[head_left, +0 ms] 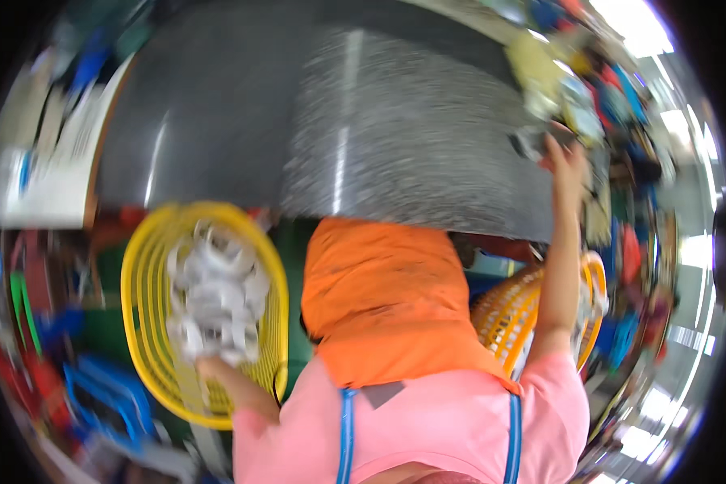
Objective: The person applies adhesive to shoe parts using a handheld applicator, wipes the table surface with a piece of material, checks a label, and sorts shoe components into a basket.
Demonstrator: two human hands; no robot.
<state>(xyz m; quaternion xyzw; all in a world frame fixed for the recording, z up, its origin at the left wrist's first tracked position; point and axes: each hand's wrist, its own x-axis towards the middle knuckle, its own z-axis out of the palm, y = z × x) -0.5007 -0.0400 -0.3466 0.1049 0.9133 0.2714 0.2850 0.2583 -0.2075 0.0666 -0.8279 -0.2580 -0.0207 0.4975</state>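
My left hand [210,368] reaches into a yellow plastic basket [278,323] on the left, against a heap of white, curved, ring-like pieces [222,282]. Its fingers are lost in blur and among the pieces, so whether they grip one is unclear. At the far right end of the dark table [218,105], my right hand [566,157] is stretched out with its fingers closed around a small dark grey thing [560,135], too blurred to name. A grey and whitish piece [528,143] shows just left of these fingers.
An orange-yellow perforated basket [508,315] stands under my right arm, with whitish contents. Yellowish and clear bags [538,77] lie at the table's far right corner. A white board or table [48,177] adjoins on the left, and a blue frame [109,395] stands on the floor.
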